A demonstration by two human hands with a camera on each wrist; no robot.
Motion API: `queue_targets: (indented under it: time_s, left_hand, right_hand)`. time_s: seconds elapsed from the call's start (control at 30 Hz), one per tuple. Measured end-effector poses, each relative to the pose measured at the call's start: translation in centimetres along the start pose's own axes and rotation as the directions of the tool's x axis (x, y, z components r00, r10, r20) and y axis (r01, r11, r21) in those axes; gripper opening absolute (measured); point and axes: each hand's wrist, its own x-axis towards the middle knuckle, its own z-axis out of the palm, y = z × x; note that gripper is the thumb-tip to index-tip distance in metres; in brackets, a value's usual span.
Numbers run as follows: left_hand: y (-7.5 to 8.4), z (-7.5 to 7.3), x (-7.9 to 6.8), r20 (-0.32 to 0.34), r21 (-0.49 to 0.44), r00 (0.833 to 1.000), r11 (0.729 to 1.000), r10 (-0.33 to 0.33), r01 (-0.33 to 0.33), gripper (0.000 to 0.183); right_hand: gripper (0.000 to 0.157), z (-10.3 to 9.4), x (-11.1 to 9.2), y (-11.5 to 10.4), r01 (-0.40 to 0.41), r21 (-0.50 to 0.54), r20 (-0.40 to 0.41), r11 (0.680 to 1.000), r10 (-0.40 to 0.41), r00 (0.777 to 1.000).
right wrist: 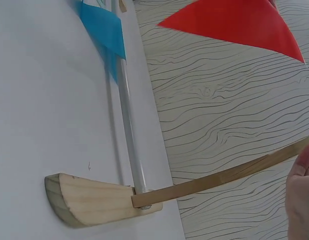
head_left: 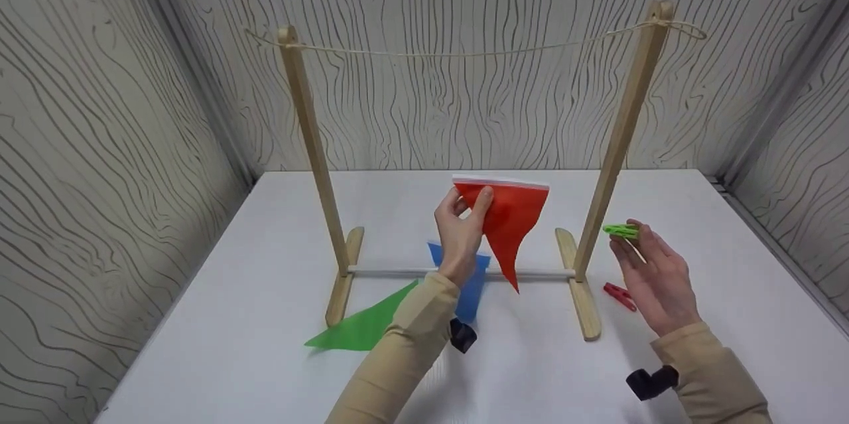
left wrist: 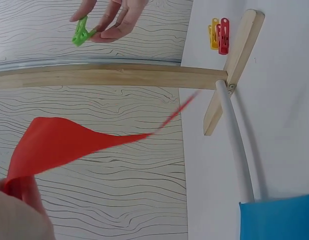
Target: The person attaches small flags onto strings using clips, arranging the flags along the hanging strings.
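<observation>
My left hand (head_left: 462,231) pinches a red triangular pennant (head_left: 514,212) by its upper left part, thumb in front. The pennant's white-banded top edge is uppermost and its point hangs down. Off to the right, my right hand (head_left: 653,271) pinches a green clothespin (head_left: 621,231) between thumb and fingertips, beside the right post. In the left wrist view the same green clothespin (left wrist: 80,33) shows at the fingertips. Above both hands a thin string (head_left: 451,54) spans the two wooden posts, with nothing hanging on it.
A blue pennant (head_left: 472,291) lies over the white crossbar (head_left: 391,272), partly behind my left wrist. A green pennant (head_left: 361,324) lies by the stand's left foot (head_left: 345,278). Red (left wrist: 223,36) and yellow (left wrist: 213,34) clothespins lie on the table beyond the right foot (head_left: 578,288).
</observation>
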Motion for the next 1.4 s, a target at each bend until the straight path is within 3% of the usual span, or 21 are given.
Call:
queue_targets:
  time_s: [0.37,0.53,0.67,0.93,1.07,1.23,1.4]
  left_hand:
    - [1.5,-0.6,0.3,0.017,0.016,0.999,0.999,0.035,-0.035,0.029]
    - [1.9,-0.9,0.3,0.041,0.043,0.995,0.995,0.086,-0.087,0.027]
    - [2.5,-1.2,0.2,0.054,0.074,0.995,0.993,0.085,-0.089,0.027]
    - [3.7,-1.2,0.3,0.071,0.017,0.992,0.994,0.104,-0.105,0.025]
    - [4.1,-1.0,0.4,0.082,-0.036,0.995,0.998,0.058,-0.056,0.024]
    - [4.5,-0.8,0.1,0.105,-0.123,0.994,0.991,-0.038,0.051,0.027]
    - [5.1,-0.3,0.1,0.132,-0.174,0.989,0.981,-0.063,0.086,0.029]
  right_hand:
    - [0.027,1.0,0.4,-0.2,0.023,0.002,-0.001,1.0,-0.023,1.0]
    - [0.027,1.5,0.7,-0.2,0.04,0.037,-0.021,0.999,-0.039,0.999]
    - [0.026,2.1,0.9,-0.3,0.054,0.084,-0.025,0.995,-0.052,0.998]
    - [0.025,3.8,1.9,-0.6,0.134,0.083,-0.031,0.987,-0.132,0.991]
    - [0.025,4.9,2.4,-0.7,0.187,0.046,-0.071,0.981,-0.184,0.98]
    - [0.024,6.0,3.0,-1.0,0.205,0.083,-0.089,0.975,-0.198,0.976]
    - [0.024,7.0,3.7,-1.3,0.231,0.101,-0.058,0.968,-0.226,0.972]
